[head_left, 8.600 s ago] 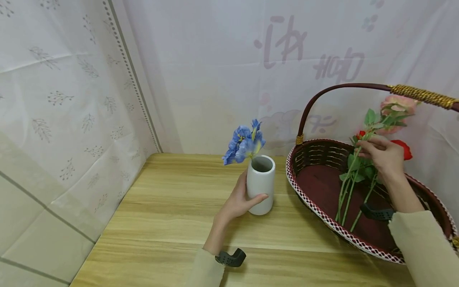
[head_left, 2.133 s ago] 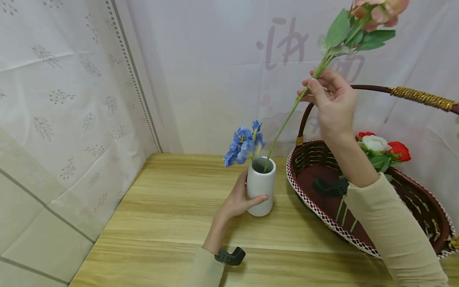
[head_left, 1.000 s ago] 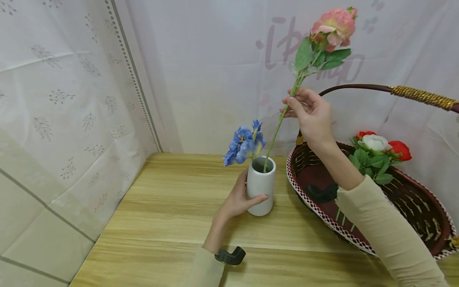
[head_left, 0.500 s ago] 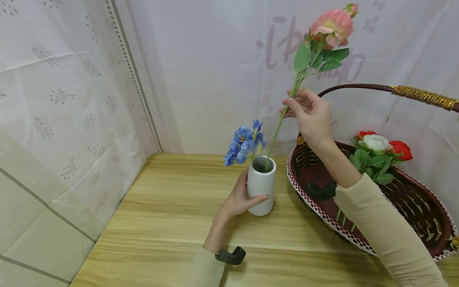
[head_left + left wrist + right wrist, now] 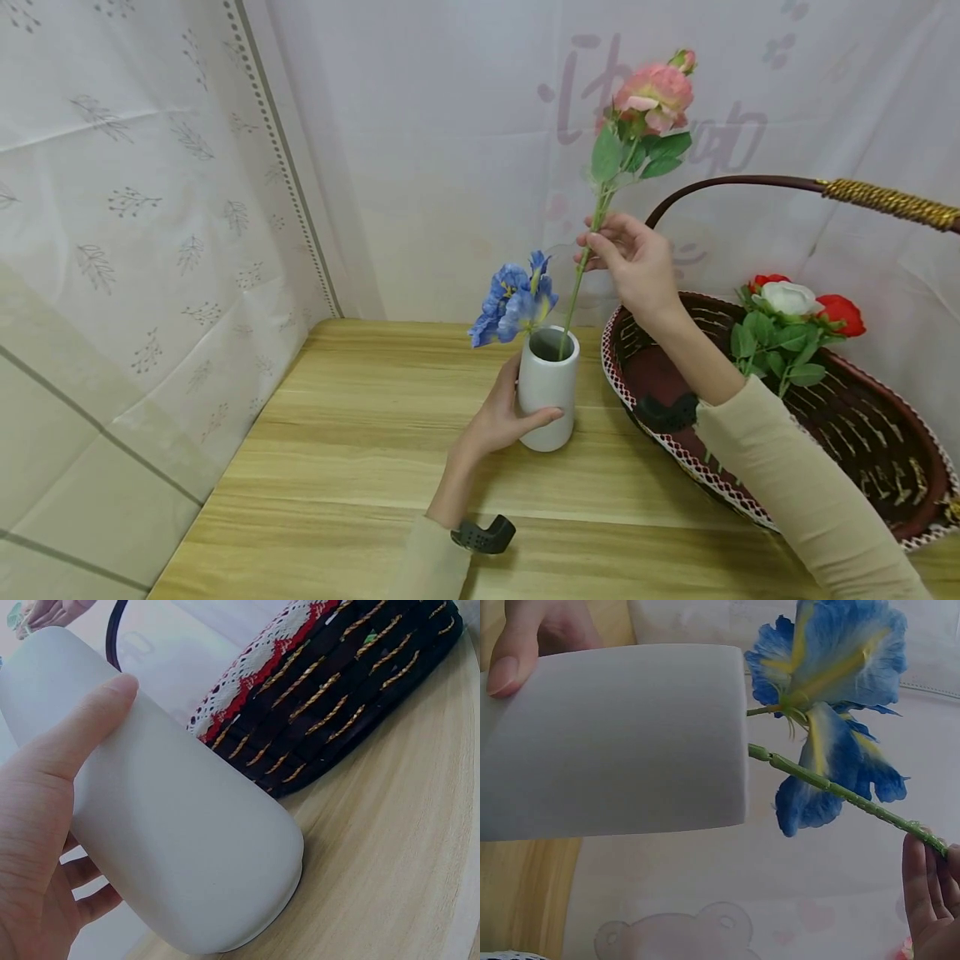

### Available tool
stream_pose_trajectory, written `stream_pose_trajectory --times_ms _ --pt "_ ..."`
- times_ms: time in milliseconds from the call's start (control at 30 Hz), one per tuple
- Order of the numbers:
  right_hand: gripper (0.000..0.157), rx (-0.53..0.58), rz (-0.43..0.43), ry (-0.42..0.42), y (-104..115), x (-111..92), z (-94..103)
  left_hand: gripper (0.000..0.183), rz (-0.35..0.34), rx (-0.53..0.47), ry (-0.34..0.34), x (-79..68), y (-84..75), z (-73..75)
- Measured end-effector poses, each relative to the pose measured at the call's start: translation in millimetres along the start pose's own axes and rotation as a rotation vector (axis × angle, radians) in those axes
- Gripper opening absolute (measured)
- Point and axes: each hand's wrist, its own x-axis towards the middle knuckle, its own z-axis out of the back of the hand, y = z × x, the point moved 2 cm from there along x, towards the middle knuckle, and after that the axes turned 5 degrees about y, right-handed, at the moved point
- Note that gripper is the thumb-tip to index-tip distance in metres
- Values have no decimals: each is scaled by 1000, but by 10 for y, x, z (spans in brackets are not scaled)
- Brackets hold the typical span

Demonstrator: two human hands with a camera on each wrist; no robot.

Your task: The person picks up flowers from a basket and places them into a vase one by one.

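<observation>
A white cylindrical vase [image 5: 547, 400] stands upright on the wooden table, and my left hand [image 5: 504, 417] grips its side, thumb across the front. Blue artificial flowers [image 5: 510, 304] lean out of its mouth to the left. Above and to the right, my right hand [image 5: 637, 262] pinches the green stem of a pink artificial peony [image 5: 656, 96] between thumb and fingers. The stem's lower end is inside the vase mouth, its tip hidden. In the right wrist view the stem [image 5: 840, 791] runs from the vase rim to the right fingertips.
A dark woven basket [image 5: 618, 371] with white-and-red lace trim and an arched handle [image 5: 885, 200] stands on the right. Red flowers [image 5: 842, 315] and a white flower [image 5: 787, 297] lie in it. The wooden table [image 5: 345, 467] meets patterned curtains at the back and left.
The right hand took the pink peony out of the basket, brought it left over the vase, and has lowered its stem into the mouth. The left hand has stayed on the vase.
</observation>
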Motion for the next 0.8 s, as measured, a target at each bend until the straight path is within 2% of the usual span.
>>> stream_pose_trajectory --times_ms 33,133,267,367,633,800 --pt "15 0 -4 3 -9 -8 -5 90 -6 4 -4 -2 -2 0" --pt "17 -5 -17 17 -47 -30 -23 89 -5 5 -3 -18 -150 21" --pt "20 -14 -34 43 -102 -54 -52 91 7 7 0 -11 -130 17" --pt "22 -23 -44 57 -133 -69 -77 94 6 14 -4 7 28 -7" --pt "24 -62 -75 75 -212 -105 -146 94 4 21 0 -12 28 1" --pt "23 -85 -105 90 -262 -121 -196 91 -21 16 7 3 6 0"
